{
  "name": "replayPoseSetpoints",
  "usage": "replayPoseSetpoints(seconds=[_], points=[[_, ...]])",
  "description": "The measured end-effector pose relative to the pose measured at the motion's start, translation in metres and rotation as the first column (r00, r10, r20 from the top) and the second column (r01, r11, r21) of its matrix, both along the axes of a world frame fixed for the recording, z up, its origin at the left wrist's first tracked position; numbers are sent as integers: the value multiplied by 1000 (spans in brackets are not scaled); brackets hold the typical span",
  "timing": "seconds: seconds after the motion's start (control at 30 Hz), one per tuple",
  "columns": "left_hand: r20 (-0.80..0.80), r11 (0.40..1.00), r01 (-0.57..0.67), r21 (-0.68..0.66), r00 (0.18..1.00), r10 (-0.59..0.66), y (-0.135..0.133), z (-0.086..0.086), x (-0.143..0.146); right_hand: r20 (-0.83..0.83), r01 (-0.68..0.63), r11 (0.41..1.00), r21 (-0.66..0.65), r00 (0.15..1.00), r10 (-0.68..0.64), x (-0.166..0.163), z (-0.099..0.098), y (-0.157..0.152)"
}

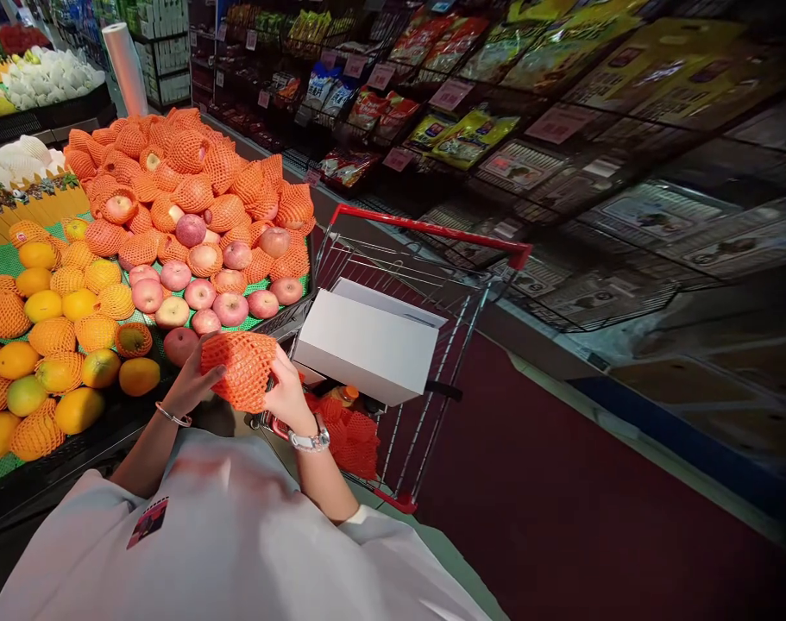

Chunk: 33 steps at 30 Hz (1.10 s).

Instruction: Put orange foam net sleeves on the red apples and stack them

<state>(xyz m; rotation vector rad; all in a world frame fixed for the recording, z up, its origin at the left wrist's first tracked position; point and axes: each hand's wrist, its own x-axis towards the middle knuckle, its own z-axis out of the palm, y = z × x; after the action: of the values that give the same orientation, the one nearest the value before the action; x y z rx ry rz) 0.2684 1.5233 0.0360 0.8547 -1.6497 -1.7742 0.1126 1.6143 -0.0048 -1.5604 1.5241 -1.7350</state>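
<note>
A supermarket aisle is shown, with dark snack shelves [470, 112] filling the upper right of the frame and a dark red floor [561, 483] at lower right. A fruit table [75, 448] is seen along the left side, stacked with netted and bare apples [198, 250] at upper centre-left and oranges [49, 345] at far left. A red-handled shopping cart [431, 233] is placed at centre, just beside the table; a white box [367, 345] is rested across its basket, with more orange netting [350, 435] lying beneath. An orange foam net [241, 366] is held at lower centre, between table edge and cart. The left hand [195, 384] is closed on the net's left side, thumb on top, bracelet on wrist. The right hand [289, 397] is curled around the net's right side, watch on wrist. What the net encloses cannot be told.
</note>
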Motion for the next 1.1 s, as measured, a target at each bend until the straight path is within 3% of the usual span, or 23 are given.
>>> replayPoseSetpoints(seconds=[0.17,0.3,0.37,0.43,0.5,0.57,0.77,0.9,1.0,1.1], points=[[-10,999,34,34,999,-33,3,-4,1,-129,-169,985,19,977,170,-16,12,3],[-64,991,53,123,997,-45,6,-15,-2,-172,-154,988,-9,974,150,-18,14,7],[-94,992,-12,128,995,24,8,-20,-4,-142,-87,993,-73,987,76,-19,10,10],[-128,988,-112,105,984,126,9,-22,-6,-32,71,984,-164,996,-77,-20,4,13],[-153,981,-178,73,970,188,7,-21,-6,124,289,936,-201,955,-268,-21,-1,13],[-159,983,-171,60,971,179,5,-20,-6,185,390,897,-209,916,-356,-19,-3,11],[-100,966,-179,188,975,200,15,-32,-12,-9,102,949,-298,994,-109,3,1,-6],[-149,957,-168,238,967,207,26,-39,-20,244,226,937,-266,956,-161,22,-2,-11],[-156,951,-238,197,950,270,29,-36,-22,496,354,914,-199,840,-218,37,-6,-14],[-131,940,-303,155,937,324,29,-30,-22,610,402,906,-135,754,-243,49,-5,-16]])
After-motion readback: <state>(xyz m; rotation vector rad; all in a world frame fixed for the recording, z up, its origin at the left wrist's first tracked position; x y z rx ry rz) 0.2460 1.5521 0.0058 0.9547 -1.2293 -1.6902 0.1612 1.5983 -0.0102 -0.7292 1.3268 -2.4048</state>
